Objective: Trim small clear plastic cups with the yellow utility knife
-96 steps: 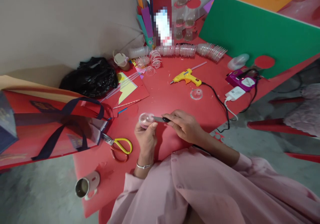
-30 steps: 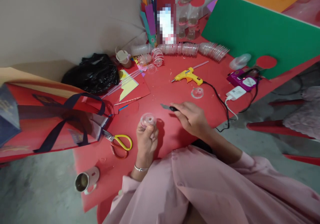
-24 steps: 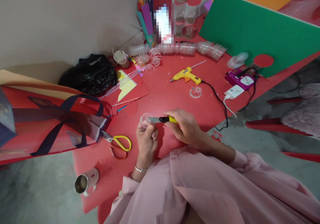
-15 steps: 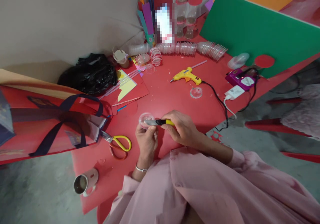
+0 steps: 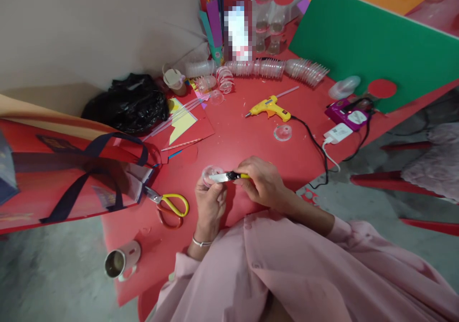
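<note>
My left hand (image 5: 211, 203) grips a small clear plastic lid (image 5: 208, 172) by its near edge, over the front of the red table. In my right hand (image 5: 263, 181) is a yellow and black utility knife (image 5: 234, 175). Its blade points left and lies across the lid, close to my left thumb. Whether the blade cuts into the plastic I cannot tell. Beyond my hands, a similar clear lid (image 5: 283, 132) rests near a yellow glue gun (image 5: 270, 107). Left of my left hand lie scissors (image 5: 175, 205) with yellow and orange handles.
A red gift bag (image 5: 71, 173) and a black plastic bag (image 5: 125, 104) take up the left side. A mug (image 5: 124, 260) stands near the front left edge. Stacked clear cups (image 5: 268, 69) line the back. The glue gun's cord (image 5: 315, 142) runs to a purple power strip (image 5: 347, 115).
The knife blade has shifted slightly and turned a little on the lid. Both hands keep their grip, and the lid has tilted slightly.
</note>
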`<state>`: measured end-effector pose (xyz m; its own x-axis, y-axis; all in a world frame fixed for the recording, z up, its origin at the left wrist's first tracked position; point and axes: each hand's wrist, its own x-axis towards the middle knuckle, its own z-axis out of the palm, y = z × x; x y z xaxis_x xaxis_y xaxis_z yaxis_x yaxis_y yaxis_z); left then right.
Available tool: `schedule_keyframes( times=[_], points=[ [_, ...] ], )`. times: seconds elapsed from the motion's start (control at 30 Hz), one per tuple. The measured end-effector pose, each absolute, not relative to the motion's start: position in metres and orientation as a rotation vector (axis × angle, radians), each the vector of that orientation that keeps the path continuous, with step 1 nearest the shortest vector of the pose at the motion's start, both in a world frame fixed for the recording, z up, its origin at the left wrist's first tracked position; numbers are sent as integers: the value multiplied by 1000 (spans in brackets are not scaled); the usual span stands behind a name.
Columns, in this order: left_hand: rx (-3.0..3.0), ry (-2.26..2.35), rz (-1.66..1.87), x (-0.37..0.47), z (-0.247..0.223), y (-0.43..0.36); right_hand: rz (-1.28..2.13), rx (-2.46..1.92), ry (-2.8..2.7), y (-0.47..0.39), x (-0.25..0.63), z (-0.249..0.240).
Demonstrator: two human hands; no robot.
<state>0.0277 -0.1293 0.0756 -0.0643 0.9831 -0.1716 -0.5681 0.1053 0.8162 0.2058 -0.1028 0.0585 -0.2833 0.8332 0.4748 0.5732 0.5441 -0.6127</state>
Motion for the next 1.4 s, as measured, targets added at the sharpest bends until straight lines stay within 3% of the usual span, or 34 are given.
schedule_keyframes(
  times=[0.13, 0.43, 0.93, 1.4],
  points=[
    [641, 842, 1424, 27, 81, -136, 380, -1442, -1804, -87, 224, 49],
    [593, 959, 1493, 35, 70, -123, 538, -1022, -1908, -107, 211, 73],
    [604, 796, 1341, 25, 78, -133, 503, -1115, -1883, -97, 214, 60],
    [567, 876, 1430, 29, 67, -125, 570, -1011, -1916, -105, 206, 71]
  ],
)
